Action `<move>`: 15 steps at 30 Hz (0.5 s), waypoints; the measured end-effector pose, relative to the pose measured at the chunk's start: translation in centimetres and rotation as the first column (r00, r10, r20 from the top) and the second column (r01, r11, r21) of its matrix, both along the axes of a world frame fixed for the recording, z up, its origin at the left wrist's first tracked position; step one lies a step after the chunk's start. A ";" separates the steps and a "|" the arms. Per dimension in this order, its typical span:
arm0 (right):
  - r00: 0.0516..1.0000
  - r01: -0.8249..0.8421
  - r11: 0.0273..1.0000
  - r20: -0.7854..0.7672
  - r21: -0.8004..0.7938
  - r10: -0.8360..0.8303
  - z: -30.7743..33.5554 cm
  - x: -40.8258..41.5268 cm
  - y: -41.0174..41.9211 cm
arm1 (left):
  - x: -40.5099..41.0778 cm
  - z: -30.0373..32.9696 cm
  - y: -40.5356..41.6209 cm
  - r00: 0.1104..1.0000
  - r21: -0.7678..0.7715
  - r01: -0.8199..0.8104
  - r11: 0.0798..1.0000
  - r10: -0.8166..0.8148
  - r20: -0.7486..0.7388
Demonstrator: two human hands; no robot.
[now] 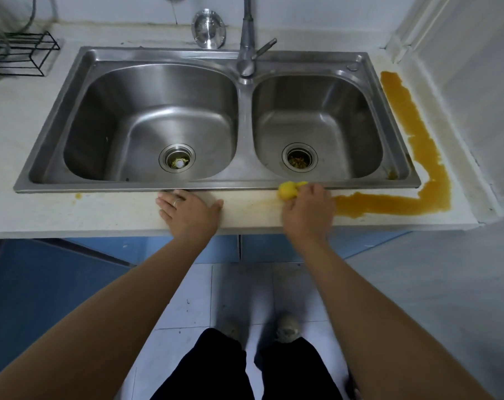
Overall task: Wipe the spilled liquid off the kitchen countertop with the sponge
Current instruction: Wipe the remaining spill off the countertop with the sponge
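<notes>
Head view
Sponge point(288, 191): yellow, on the countertop point(71, 209) strip in front of the sink point(164, 187), under the right hand's fingers.
Right hand point(308, 210): fingers curled over the sponge, gripping it.
Spilled liquid point(389, 204): orange-brown, just right of that hand.
Left hand point(190, 210): flat, fingers spread on the countertop.

Double steel sink point(245, 184), faucet point(247, 39), black wire rack point(28, 53)
</notes>
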State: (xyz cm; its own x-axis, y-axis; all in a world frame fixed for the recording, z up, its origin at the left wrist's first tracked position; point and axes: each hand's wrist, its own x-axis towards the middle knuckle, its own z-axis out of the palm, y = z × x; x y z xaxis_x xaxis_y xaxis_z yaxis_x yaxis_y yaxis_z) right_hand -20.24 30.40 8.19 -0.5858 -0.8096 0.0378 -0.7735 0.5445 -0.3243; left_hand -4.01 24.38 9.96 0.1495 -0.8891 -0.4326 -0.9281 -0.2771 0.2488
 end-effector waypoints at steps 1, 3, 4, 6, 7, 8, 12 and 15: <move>0.997 -0.081 0.997 0.001 -0.008 0.081 0.0 1.1 0.0 | -1.0 0.1 0.4 1.000 -0.001 0.012 1.000 -0.012 -0.003; 0.953 -0.299 0.953 -0.054 -0.055 0.297 -0.5 1.7 0.6 | -3.8 0.3 1.4 0.999 0.007 0.032 0.999 -0.032 -0.029; 0.926 -0.370 0.928 -0.095 -0.050 0.365 -0.6 0.6 1.0 | -5.4 0.4 1.9 0.998 0.012 0.047 0.999 -0.046 -0.042; 0.944 -0.315 0.949 -0.103 -0.017 0.312 -0.2 -3.2 2.0 | -8.2 0.6 2.6 0.995 0.023 0.082 0.996 -0.081 -0.058; 0.972 -0.219 0.976 -0.081 0.018 0.219 0.1 -5.3 2.6 | -9.3 0.7 2.9 0.993 0.029 0.098 0.995 -0.096 -0.065; 0.993 -0.091 0.996 -0.073 0.019 0.092 0.2 -7.9 3.2 | -10.7 0.7 3.2 0.993 0.036 0.103 0.994 -0.101 -0.068; 0.997 -0.068 0.997 -0.035 -0.030 0.067 -0.2 -8.2 3.2 | -12.5 0.0 3.5 0.999 0.029 0.051 0.998 -0.051 -0.017; 0.922 -0.385 0.919 -0.084 -0.082 0.379 -0.8 -6.8 3.0 | -13.2 -0.4 3.5 1.000 -0.003 0.009 1.000 -0.009 -0.002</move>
State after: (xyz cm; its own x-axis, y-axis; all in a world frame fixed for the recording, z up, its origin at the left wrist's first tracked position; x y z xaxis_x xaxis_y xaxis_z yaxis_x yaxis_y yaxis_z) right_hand -27.04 33.42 7.44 -0.2260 -0.9620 0.1532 -0.9377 0.1722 -0.3016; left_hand -17.17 27.91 9.54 0.1404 -0.8920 -0.4297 -0.9303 -0.2674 0.2512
